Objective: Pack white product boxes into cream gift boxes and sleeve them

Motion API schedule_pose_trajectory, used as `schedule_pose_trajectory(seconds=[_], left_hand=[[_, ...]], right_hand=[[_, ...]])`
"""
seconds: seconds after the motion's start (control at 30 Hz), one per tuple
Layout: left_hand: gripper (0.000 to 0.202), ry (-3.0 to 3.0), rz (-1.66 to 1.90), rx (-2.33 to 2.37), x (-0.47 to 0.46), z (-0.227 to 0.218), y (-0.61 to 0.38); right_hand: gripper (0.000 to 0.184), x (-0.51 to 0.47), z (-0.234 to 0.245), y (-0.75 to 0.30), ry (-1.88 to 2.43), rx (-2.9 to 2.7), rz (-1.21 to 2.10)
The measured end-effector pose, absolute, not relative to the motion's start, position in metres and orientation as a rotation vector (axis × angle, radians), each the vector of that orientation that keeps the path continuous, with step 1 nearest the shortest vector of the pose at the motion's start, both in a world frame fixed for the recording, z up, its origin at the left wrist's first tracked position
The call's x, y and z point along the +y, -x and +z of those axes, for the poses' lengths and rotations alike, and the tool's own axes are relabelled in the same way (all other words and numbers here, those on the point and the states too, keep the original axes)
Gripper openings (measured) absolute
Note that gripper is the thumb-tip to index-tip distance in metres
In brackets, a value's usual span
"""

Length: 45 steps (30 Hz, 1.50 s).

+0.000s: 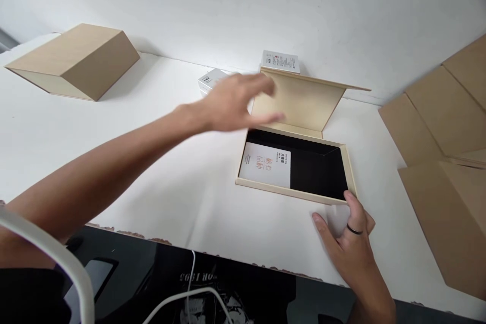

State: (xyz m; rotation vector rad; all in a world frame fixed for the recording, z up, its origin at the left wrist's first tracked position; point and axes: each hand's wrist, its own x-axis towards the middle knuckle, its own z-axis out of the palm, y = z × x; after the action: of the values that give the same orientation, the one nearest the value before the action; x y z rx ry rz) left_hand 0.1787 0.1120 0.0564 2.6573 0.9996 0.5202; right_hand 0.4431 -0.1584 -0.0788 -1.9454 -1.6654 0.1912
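A cream gift box lies on the white table with its lid raised at the back. Inside its black-lined tray, a white printed tea box fills the left part. My left hand, slightly blurred, hovers over the raised lid's left side, thumb and fingers apart and nothing between them. At the near right corner, my right hand touches the rim with its index finger; the thumb is spread away in front. Behind the lid shows another white printed box, and a further one is partly hidden by my left hand.
A closed tan gift box sits at the back left. Brown cardboard flaps rise along the right side. A white wall backs the table, whose front edge is chipped. White cable crosses the lower left.
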Motion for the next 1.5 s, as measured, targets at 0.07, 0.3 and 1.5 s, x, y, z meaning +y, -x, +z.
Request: schedule_pose_trajectory(seconds=[0.07,0.3,1.5], left_hand=[[0.07,-2.446,0.619,1.592,0.147,0.047,-0.156],[0.12,-2.129,0.231,1.853,0.201,0.02,-0.117],[0.053,-2.161,0.118,1.633,0.126,0.068,-0.076]], right_hand=[[0.076,-0.158,-0.079,-0.443,1.962,-1.655,0.206],[0.076,-0.156,-0.08,-0.442,1.967,-1.657,0.193],[0.071,-0.155,-0.077,-0.44,1.953,-1.653,0.213]])
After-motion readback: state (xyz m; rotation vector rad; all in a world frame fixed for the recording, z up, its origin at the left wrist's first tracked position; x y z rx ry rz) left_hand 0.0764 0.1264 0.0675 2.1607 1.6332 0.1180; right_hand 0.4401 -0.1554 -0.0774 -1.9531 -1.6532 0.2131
